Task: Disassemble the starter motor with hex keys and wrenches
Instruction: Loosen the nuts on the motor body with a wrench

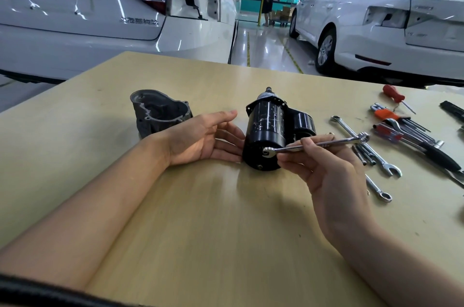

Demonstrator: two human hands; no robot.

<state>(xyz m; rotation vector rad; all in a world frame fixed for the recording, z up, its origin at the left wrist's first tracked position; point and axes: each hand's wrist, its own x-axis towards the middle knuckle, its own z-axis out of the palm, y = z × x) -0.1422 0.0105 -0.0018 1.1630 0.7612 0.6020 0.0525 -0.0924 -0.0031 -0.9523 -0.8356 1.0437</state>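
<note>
The black starter motor (270,128) lies on its side in the middle of the wooden table (200,218), its rear end cap facing me. My left hand (206,139) rests open beside it, fingertips touching the motor's left side. My right hand (324,168) pinches a silver combination wrench (319,143), whose open jaw sits at the motor's rear end cap. The detached grey drive-end housing (157,112) stands to the left, behind my left wrist.
At the right of the table lie several loose wrenches (371,156), a few long bolts (364,154), hex key sets in orange and red holders (394,123), a red-handled screwdriver (394,95) and black-handled pliers (437,153). Two white cars are parked beyond the table's far edge.
</note>
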